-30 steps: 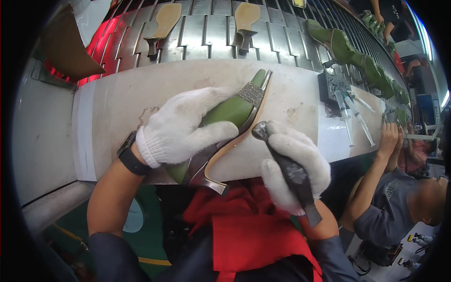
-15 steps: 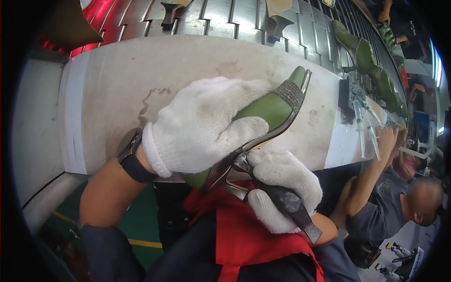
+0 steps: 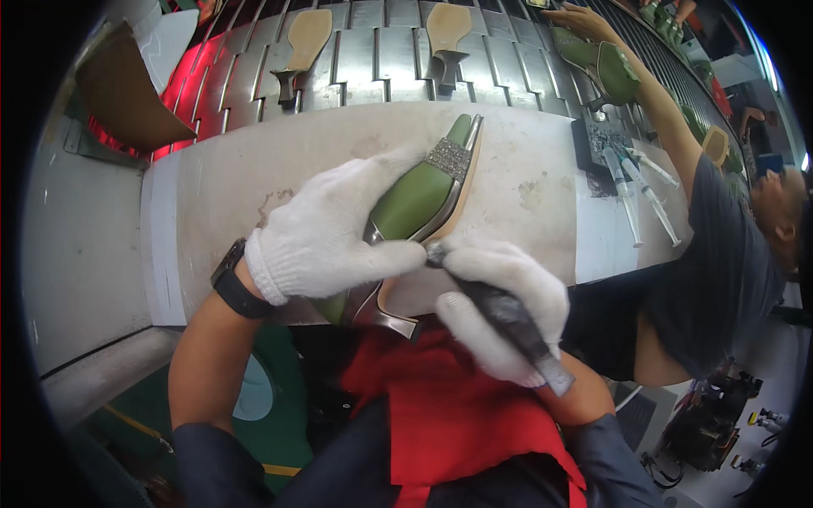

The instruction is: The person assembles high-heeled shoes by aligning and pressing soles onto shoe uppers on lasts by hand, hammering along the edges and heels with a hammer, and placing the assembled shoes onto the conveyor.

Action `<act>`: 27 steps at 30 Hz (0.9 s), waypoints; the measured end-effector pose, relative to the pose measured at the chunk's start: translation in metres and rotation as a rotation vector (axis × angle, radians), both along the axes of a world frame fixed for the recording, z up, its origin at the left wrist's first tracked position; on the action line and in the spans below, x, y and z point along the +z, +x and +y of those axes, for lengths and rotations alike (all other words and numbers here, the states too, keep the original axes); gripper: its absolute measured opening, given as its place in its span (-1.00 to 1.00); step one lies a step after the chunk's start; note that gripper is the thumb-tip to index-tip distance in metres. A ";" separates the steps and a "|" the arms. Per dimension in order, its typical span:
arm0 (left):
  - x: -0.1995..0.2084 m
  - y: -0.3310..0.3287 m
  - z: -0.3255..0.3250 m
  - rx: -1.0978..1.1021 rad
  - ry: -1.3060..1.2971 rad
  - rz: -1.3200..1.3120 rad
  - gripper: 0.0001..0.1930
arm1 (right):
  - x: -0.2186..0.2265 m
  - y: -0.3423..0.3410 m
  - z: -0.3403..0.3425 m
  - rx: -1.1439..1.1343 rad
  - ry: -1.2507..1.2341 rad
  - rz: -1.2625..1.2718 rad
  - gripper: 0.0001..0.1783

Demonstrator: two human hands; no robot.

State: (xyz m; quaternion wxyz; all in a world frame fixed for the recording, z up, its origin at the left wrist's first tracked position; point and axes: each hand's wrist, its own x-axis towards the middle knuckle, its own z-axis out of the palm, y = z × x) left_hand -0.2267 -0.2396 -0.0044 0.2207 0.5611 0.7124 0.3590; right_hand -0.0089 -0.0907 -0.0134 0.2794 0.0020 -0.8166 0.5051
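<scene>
A green high-heeled shoe [image 3: 415, 199] with a glittering strap and silver edging lies tilted over the worktable's front edge, its toe pointing away from me and its slim metallic heel towards me. My left hand [image 3: 326, 229], in a white knitted glove, is closed round the shoe's upper, thumb along the near side. Gloved in white too, my right hand [image 3: 512, 292] grips a dark tool [image 3: 500, 313] with a rounded knob at one end and a flat flared end at the other. The knob is close to my left thumb and the sole edge; contact cannot be made out.
Beyond the pale worktable [image 3: 533, 237] runs a metal slat conveyor [image 3: 364, 63] carrying two tan heeled sole pieces [image 3: 449, 30] and green shoes [image 3: 597, 63]. Several syringes [image 3: 631, 199] lie by a dark tray [image 3: 593, 152] at right. A co-worker's arm [image 3: 660, 102] reaches across there.
The view has shifted, showing more conveyor. The tool's knob has moved up towards my left thumb, and the heel shows more fully. The co-worker's hand has gone from the syringes to the conveyor.
</scene>
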 end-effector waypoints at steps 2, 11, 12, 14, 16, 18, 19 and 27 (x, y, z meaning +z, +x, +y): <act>0.007 0.011 0.013 0.014 -0.049 0.075 0.06 | 0.008 0.011 0.014 -0.082 -0.032 0.026 -0.60; 0.013 0.033 0.049 0.243 -0.136 0.081 -0.18 | 0.043 -0.041 0.064 -0.144 -0.099 -0.171 -0.77; 0.015 0.031 0.051 0.241 -0.130 0.072 -0.18 | 0.035 -0.052 0.072 -0.138 -0.192 -0.119 -0.79; 0.016 0.027 0.047 0.240 -0.122 0.080 -0.17 | 0.035 -0.071 0.082 -0.160 -0.440 -0.154 -0.81; 0.018 0.029 0.046 0.253 -0.101 0.093 -0.16 | 0.029 -0.083 0.096 -0.253 -0.606 -0.210 -0.79; 0.019 0.036 0.045 0.226 -0.141 0.120 -0.13 | -0.010 -0.083 0.119 -0.287 -0.385 -0.316 -0.79; 0.022 0.036 0.042 0.232 -0.132 0.140 -0.13 | -0.019 -0.082 0.119 -0.240 -0.584 -0.236 -0.78; 0.107 0.045 -0.018 0.373 0.567 -0.190 -0.22 | -0.008 -0.058 0.085 -0.295 -0.634 -0.171 -0.80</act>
